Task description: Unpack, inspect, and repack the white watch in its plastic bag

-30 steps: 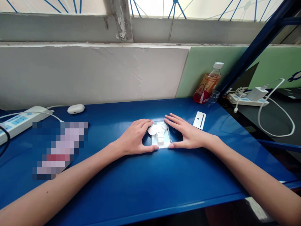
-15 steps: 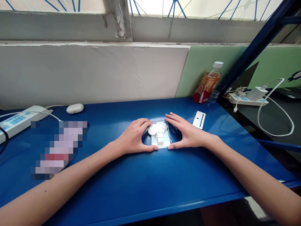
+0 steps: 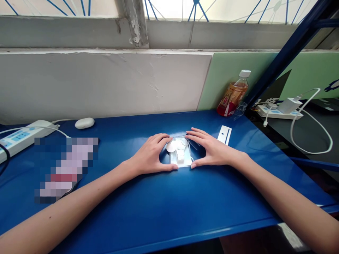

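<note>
A small clear plastic packet with white pieces inside lies flat on the blue desk. One piece is a round white disc at the upper left; a blocky white piece sits in the middle. My left hand curves around the left side, thumb at the lower left corner and fingers by the upper left. On the opposite side my right hand is spread, its fingertips at the upper right edge and its thumb beside the lower right corner. Neither hand lifts the packet; how firmly they touch it I cannot tell.
A white slotted card lies beyond my right hand. At the back right leans a drink bottle. To the left are a white earbud case, a power strip and a pixelated object. Another power strip is at right.
My right thumb has shifted slightly right, a little away from the packet's lower corner. The packet and my left hand look almost unchanged.
</note>
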`<state>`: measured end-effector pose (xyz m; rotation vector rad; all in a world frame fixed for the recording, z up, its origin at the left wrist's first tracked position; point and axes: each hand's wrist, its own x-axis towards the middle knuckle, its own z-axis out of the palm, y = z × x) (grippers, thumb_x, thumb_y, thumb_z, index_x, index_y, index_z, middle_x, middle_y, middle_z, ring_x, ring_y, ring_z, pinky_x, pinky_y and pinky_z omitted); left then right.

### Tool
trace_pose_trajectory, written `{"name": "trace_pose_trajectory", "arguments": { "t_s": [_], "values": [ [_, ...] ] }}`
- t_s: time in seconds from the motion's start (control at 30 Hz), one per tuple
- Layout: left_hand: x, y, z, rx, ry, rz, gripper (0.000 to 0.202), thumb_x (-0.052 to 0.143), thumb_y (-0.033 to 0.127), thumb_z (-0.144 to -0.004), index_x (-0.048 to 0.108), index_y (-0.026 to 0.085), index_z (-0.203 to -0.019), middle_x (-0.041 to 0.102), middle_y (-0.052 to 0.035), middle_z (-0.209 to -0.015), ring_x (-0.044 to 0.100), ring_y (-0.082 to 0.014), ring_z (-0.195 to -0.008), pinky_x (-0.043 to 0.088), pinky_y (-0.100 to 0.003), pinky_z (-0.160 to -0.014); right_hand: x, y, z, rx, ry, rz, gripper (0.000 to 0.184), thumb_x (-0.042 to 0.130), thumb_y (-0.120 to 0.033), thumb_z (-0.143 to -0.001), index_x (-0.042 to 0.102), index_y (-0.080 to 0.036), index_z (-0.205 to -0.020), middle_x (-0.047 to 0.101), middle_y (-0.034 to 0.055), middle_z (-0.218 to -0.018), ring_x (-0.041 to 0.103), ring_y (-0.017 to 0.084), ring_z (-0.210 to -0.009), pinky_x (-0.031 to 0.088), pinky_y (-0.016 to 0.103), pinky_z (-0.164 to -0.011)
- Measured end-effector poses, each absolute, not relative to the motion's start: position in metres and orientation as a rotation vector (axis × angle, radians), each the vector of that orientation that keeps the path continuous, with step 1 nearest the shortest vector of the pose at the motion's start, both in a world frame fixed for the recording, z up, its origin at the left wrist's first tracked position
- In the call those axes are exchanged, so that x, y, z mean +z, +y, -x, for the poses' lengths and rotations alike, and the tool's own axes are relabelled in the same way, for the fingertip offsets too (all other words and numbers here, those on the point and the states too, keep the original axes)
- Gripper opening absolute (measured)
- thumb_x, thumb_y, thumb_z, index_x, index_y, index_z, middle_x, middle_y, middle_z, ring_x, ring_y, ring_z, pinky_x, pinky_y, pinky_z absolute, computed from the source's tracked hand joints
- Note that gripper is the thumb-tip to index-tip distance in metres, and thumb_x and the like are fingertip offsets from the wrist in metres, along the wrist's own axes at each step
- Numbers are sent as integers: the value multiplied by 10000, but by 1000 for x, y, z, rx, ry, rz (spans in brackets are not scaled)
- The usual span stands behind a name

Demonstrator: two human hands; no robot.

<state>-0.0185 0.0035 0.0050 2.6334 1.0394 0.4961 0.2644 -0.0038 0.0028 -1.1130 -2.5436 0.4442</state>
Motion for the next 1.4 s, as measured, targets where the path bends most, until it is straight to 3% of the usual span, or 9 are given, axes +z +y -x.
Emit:
{"name": "trace_pose_trajectory", "arguments": {
  "t_s": [0.23,0.6,0.9,1.13,1.4],
  "values": [
    [4,4,19,489,1037,-2651,904,714,722,-718,516,162,-1399,512,-205,-1435,446,-403,-1355,382,-556,-1111,2,-5,-264,427,-2559,1125,1122,719,-745,-679,333,-161,-1555,328,196,-1607,232,398,-1505,303,601,-1181],
    [4,3,18,484,1030,-2643,871,712,687,-741,503,182,-1419,519,-189,-1439,459,-406,-1343,388,-557,-1101,2,-5,-263,430,-2561,1129,1052,710,-744,-691,419,-155,-1513,390,202,-1573,251,420,-1493,330,622,-1161],
    [5,5,19,456,1023,-2671,914,674,737,-754,489,146,-1426,511,-206,-1441,451,-393,-1351,380,-530,-1112,0,-3,-265,306,-2657,1147,1100,608,-798,-738,366,-68,-1525,341,230,-1592,176,398,-1519,306,586,-1184],
    [4,4,20,445,1021,-2684,810,620,690,-834,483,162,-1433,510,-193,-1444,453,-376,-1352,383,-524,-1110,0,-4,-264,330,-2644,1180,1038,589,-784,-768,379,-104,-1523,355,229,-1585,198,396,-1514,311,590,-1180],
    [4,4,19,443,1031,-2687,838,648,676,-820,487,107,-1415,508,-207,-1436,460,-370,-1338,384,-506,-1111,-1,-4,-264,330,-2640,1193,1055,585,-789,-767,375,-80,-1520,356,232,-1584,206,392,-1514,313,583,-1181]
  ]
}}
